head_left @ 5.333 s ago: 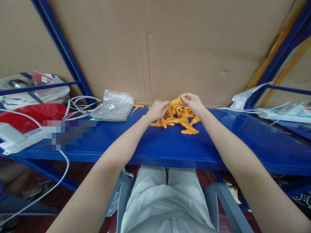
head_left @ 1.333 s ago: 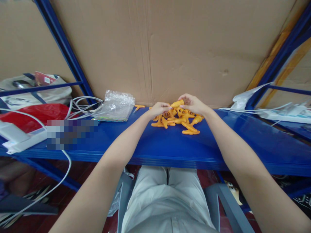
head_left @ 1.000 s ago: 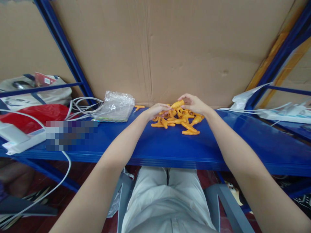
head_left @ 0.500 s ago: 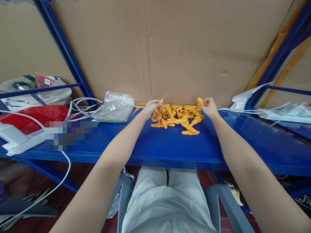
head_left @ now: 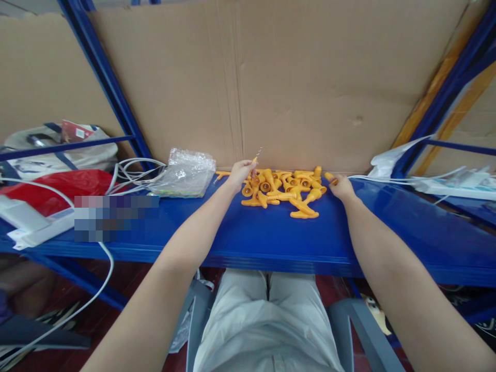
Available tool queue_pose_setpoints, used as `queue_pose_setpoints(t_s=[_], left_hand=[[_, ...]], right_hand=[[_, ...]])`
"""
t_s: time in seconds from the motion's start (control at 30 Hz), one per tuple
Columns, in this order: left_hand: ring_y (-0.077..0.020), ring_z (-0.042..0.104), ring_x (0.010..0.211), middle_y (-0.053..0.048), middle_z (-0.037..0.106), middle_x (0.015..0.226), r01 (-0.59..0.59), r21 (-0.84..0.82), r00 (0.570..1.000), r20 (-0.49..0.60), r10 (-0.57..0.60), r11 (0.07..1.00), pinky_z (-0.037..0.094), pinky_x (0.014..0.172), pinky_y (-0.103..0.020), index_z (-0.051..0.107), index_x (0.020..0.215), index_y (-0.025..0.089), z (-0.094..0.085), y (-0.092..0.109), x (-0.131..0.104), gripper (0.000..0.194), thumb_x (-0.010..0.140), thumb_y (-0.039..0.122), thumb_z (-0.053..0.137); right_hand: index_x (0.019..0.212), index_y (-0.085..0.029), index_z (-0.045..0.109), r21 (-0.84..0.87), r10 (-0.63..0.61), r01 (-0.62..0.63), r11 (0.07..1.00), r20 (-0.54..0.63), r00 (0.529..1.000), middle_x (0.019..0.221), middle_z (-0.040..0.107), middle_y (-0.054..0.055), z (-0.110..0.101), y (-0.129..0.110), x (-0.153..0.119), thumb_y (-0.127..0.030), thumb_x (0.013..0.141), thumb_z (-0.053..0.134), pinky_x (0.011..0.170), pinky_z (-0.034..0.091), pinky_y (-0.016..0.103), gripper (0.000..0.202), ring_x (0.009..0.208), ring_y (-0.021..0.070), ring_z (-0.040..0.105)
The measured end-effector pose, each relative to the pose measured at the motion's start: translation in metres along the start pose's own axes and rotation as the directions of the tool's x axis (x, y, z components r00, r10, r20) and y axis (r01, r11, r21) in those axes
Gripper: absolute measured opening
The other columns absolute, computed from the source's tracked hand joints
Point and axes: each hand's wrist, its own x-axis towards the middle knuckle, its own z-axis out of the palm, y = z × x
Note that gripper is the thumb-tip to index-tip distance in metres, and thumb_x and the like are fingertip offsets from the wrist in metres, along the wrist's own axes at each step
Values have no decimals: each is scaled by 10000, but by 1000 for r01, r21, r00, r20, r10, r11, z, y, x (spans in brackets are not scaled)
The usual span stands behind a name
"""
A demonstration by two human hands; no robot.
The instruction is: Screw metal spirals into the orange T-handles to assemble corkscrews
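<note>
Cardboard backing [head_left: 310, 82], tan and creased, stands behind a blue counter [head_left: 251, 235] framed by blue uprights. Crumpled clear plastic bag [head_left: 184, 173] lies at the counter's rear left, beside looped white cables [head_left: 129, 170]. Heap of orange plastic pieces [head_left: 284, 191] sits at the rear centre, between both hands. Left hand [head_left: 241, 173], at the heap's left edge, has its fingers pinched on a small metal corkscrew [head_left: 257, 155], raised. Right hand [head_left: 341, 187], at the heap's right edge, has its fingers closed on one orange cap [head_left: 330, 177], low over the counter.
</note>
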Motion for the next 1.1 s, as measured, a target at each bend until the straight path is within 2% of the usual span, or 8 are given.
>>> queue_pose_setpoints(t_s=[0.2,0.37,0.57,0.67,0.8,0.87,0.97,1.1], left_hand=[[-77,525,492,32,584,559,27,-40,999,-25,-28,999,396,536,-204,665,767,157,3,6,-5,108,864,187,702],[-67,501,465,37,560,524,44,-76,997,-56,-48,996,370,514,-186,644,702,150,6,12,-11,179,875,109,661],[-69,498,461,38,557,514,52,-93,996,-70,-59,994,379,525,-186,658,700,145,8,15,-13,202,891,86,634],[-66,494,455,40,551,508,62,-95,994,-84,-70,994,369,521,-182,652,700,143,9,16,-14,217,904,80,617],[-65,482,441,41,544,501,81,-101,991,-99,-91,992,348,504,-185,635,682,145,10,18,-16,240,907,68,604],[-67,477,439,40,539,497,78,-101,991,-105,-88,992,351,506,-189,624,663,147,10,18,-16,255,903,64,601],[-75,477,447,42,534,490,59,-96,989,-130,-72,994,369,519,-193,618,652,153,10,17,-14,252,889,71,608],[-86,477,453,42,531,487,52,-89,984,-163,-66,995,372,520,-203,615,640,160,9,14,-10,242,871,84,621]], right_hand=[[1082,-175,688,-54,25,-21,998,73,997,1197,665,164,2,2,-1,-56,720,624,1055,521,457,386,1119,304,681],[1309,-103,633,-129,70,-55,990,116,991,1346,630,213,-1,-5,-5,-52,780,602,1139,461,423,532,1277,315,624],[1492,-97,543,-192,151,-121,974,149,977,1506,551,224,-8,-15,-12,-76,845,597,1165,450,434,650,1314,332,623],[1524,-89,532,-251,156,-114,961,156,975,1515,559,217,-11,-19,-14,-86,877,566,1183,432,406,649,1351,327,603],[1389,-114,687,-304,155,-89,949,200,968,1384,680,181,-14,-22,-15,-83,895,521,1181,443,408,522,1330,324,623],[1361,-132,714,-323,151,-71,944,229,962,1391,678,173,-14,-24,-16,-96,909,501,1180,448,425,501,1332,330,622],[1475,-174,624,-358,153,-43,933,284,947,1530,570,150,-12,-27,-17,-157,968,435,1220,388,499,542,1423,335,535],[1623,-232,416,-412,205,-45,910,353,913,1704,320,105,-10,-31,-19,-257,1045,287,1260,214,633,592,1557,335,328]])
